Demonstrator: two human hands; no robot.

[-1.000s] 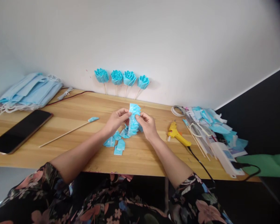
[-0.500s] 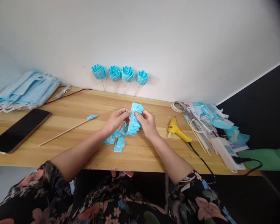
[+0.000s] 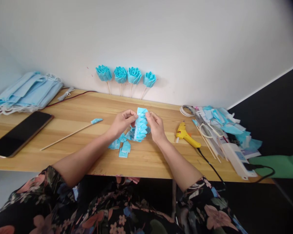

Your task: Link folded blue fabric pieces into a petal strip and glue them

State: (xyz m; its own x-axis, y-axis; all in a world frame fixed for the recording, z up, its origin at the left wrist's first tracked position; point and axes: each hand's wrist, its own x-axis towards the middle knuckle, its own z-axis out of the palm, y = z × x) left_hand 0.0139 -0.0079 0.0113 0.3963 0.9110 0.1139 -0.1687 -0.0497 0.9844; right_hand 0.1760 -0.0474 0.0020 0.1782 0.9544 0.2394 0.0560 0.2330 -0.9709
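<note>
Pinching a folded blue strip (image 3: pixel 141 126) by opposite edges, nearly closed, the left hand (image 3: pixel 123 123) and right hand (image 3: pixel 156 127) hold it near loose blue pieces (image 3: pixel 124 149) on a wooden table (image 3: pixel 146 164), four blue flowers (image 3: pixel 120 75) by the wall (image 3: pixel 166 35) beyond.

Soft light covers the wall (image 3: pixel 185 39) (dark, blurred at top right).

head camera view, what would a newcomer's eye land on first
Probably the four bright blue flowers on thin sticks, in a row in front of the pale wall behind the table. Next, the pleated blue strip in the middle, held between the left hand and right hand. The yellow glue gun also stands out, on the table to the right of the hands.
</note>
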